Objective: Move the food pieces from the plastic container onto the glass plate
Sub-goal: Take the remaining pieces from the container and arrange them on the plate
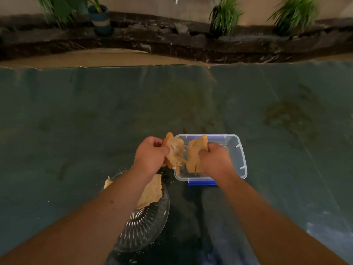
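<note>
A clear plastic container with blue clips stands on the dark green cloth. My left hand grips a tan, flaky food piece at the container's left rim. Over the container's near half, my right hand grips a second tan piece. The two pieces are close together, nearly touching. A ribbed glass plate lies nearer to me on the left, under my left forearm. A flat tan piece rests on it, partly hidden by the arm.
Crumbs lie scattered on the cloth around the plate and container. The cloth is stained at the far right. A dark stone ledge with several potted plants runs along the back. A cardboard sheet lies behind the cloth.
</note>
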`<state>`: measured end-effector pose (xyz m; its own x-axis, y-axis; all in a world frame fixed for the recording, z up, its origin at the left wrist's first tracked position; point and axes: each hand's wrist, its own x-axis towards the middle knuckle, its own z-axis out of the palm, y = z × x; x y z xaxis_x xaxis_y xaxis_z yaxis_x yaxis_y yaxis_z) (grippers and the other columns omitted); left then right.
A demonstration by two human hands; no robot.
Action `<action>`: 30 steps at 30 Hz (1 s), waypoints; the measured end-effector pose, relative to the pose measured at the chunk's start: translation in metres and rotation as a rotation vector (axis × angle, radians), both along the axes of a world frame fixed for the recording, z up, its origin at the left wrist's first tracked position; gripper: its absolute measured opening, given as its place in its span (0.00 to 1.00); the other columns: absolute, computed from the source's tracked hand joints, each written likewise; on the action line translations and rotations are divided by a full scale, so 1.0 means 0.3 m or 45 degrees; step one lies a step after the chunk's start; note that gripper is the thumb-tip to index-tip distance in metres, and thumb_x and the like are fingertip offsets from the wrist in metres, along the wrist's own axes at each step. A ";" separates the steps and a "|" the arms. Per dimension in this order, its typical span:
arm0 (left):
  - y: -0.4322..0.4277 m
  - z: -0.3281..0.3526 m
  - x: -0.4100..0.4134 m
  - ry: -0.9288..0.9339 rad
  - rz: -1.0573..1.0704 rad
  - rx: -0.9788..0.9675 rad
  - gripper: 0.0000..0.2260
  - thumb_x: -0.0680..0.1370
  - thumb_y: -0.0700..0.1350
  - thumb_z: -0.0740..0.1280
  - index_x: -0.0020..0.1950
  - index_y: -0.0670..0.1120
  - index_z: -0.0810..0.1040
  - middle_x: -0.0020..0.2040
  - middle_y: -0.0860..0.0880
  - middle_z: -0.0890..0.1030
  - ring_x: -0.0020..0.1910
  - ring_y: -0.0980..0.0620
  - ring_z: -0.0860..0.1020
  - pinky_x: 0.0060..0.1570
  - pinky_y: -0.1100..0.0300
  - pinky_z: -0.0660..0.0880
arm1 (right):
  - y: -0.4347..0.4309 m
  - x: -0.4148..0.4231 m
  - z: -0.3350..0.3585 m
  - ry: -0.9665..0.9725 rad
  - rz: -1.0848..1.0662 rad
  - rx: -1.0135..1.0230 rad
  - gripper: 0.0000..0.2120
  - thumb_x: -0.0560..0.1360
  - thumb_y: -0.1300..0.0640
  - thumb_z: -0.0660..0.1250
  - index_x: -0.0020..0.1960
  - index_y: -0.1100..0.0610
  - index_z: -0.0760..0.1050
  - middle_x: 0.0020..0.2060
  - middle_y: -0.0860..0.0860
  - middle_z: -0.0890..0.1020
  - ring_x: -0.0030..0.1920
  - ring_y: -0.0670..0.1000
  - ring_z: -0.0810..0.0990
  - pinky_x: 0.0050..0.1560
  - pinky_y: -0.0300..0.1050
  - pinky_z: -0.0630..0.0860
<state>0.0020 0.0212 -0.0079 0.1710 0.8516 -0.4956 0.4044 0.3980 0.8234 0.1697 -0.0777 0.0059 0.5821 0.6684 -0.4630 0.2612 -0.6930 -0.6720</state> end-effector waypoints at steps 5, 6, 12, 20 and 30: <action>0.039 0.073 -0.227 -0.162 0.084 -0.126 0.07 0.77 0.38 0.74 0.52 0.46 0.79 0.53 0.42 0.84 0.47 0.45 0.86 0.38 0.51 0.85 | -0.030 -0.088 0.071 0.036 -0.084 0.079 0.12 0.83 0.49 0.63 0.42 0.48 0.78 0.41 0.47 0.84 0.42 0.47 0.81 0.36 0.42 0.71; 0.040 0.074 -0.282 -0.172 0.099 -0.151 0.07 0.77 0.37 0.74 0.52 0.46 0.78 0.53 0.42 0.84 0.47 0.45 0.86 0.37 0.51 0.84 | -0.038 -0.122 0.075 0.067 -0.091 0.099 0.12 0.82 0.49 0.63 0.41 0.47 0.78 0.41 0.45 0.84 0.42 0.47 0.81 0.35 0.41 0.73; -0.037 0.002 -0.578 -0.259 0.156 -0.378 0.08 0.77 0.36 0.73 0.55 0.42 0.78 0.48 0.42 0.86 0.38 0.49 0.86 0.35 0.52 0.84 | -0.081 -0.370 -0.048 0.317 -0.017 -0.071 0.06 0.80 0.55 0.65 0.49 0.49 0.80 0.48 0.53 0.84 0.46 0.54 0.84 0.41 0.54 0.87; -0.160 -0.161 -0.826 -0.396 0.200 -0.734 0.08 0.77 0.38 0.73 0.55 0.43 0.78 0.51 0.43 0.87 0.45 0.47 0.86 0.37 0.54 0.83 | -0.115 -0.553 -0.238 0.513 0.086 -0.289 0.04 0.80 0.55 0.66 0.51 0.49 0.80 0.53 0.51 0.82 0.51 0.54 0.82 0.40 0.49 0.84; -0.214 -0.235 -0.886 0.881 -0.433 0.205 0.18 0.74 0.52 0.73 0.59 0.53 0.70 0.50 0.53 0.74 0.44 0.47 0.75 0.41 0.52 0.74 | -0.167 -0.554 -0.249 -0.481 0.627 -0.404 0.09 0.80 0.47 0.65 0.56 0.51 0.77 0.50 0.52 0.84 0.47 0.53 0.81 0.45 0.49 0.77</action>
<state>-0.2639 -0.0432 -0.0785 0.1323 0.8782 -0.4595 0.9244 0.0580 0.3770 0.0035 -0.1279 -0.0688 0.4057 0.7619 -0.5049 0.7714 -0.5817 -0.2581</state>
